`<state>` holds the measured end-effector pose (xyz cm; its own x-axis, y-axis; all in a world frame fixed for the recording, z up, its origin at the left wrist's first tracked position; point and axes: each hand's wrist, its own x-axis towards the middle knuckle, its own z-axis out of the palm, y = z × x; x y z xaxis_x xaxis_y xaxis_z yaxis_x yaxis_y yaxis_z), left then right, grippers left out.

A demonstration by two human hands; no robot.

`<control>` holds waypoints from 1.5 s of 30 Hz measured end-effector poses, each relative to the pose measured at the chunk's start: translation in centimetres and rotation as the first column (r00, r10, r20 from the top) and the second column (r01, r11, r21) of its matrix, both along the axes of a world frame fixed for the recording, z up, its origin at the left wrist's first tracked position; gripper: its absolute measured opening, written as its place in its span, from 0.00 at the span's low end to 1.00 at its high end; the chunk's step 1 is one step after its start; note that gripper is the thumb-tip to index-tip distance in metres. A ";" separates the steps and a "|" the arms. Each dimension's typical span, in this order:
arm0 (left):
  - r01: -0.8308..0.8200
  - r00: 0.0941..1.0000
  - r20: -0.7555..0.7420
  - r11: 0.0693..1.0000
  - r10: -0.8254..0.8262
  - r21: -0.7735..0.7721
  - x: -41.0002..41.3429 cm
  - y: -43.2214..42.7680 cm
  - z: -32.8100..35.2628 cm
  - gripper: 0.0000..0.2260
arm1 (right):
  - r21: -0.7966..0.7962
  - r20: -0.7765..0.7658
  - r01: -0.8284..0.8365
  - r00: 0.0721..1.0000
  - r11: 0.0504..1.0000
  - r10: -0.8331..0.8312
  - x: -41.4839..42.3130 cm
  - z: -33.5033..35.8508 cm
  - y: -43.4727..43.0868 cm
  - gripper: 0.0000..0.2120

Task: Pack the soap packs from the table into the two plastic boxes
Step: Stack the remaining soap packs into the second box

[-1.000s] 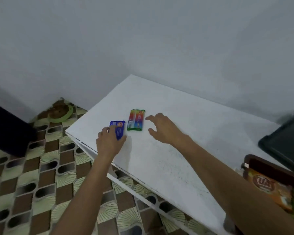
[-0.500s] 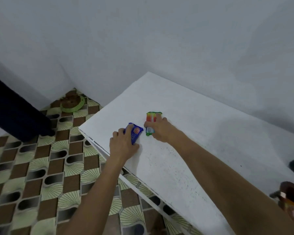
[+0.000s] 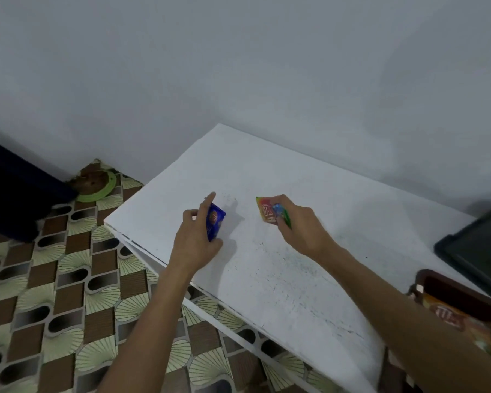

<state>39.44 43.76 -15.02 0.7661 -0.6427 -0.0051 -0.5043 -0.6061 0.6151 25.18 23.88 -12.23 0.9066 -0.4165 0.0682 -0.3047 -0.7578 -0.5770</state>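
One plain grey wall (image 3: 238,66) is seen behind one white rectangular table top (image 3: 267,279), which is set above a floor of brown, cream and black patterned tiles (image 3: 54,307). Two plastic boxes are found at the right edge of the view. One dark, black-green box (image 3: 476,245) is placed farther back on the table. One brown box (image 3: 448,282) is placed nearer and is cut off by the frame. In the brown box one orange soap pack (image 3: 451,321) is seen lying, and a green item beside it is too blurred to be told.

Two bare hands are stretched over the table, well apart from each other. By the left hand (image 3: 194,242) one blue soap pack (image 3: 215,221) is gripped between the thumb and curled fingers near the table's left edge, with the index finger held straight along the pack's top. By the right hand (image 3: 304,225) one rainbow-striped soap pack (image 3: 265,212) is pinched at its right end between thumb and curled fingers, over the middle of the table. Three packs in all are counted.
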 end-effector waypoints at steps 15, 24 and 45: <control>0.047 0.790 -0.426 0.735 -0.442 -0.676 -18.6 -7.8 7.0 0.27 | 0.361 0.189 0.392 0.858 0.846 -0.478 -28.0 8.7 1.6 0.16; -0.055 0.627 -0.594 0.732 -0.504 -0.679 -27.3 -10.5 6.3 0.22 | 0.635 0.095 0.360 0.842 0.683 -0.532 -37.6 7.0 2.7 0.14; 0.033 0.682 -0.556 0.779 -0.475 -0.626 -29.0 -10.5 6.1 0.23 | 0.057 -0.189 0.441 0.886 0.896 -0.424 -35.2 2.7 2.6 0.19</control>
<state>10.48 33.21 -8.93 0.4976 -0.8670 -0.0266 0.0859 0.0187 0.9961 -10.05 26.46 -9.53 0.6293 -0.7666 -0.1281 -0.6878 -0.4725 -0.5511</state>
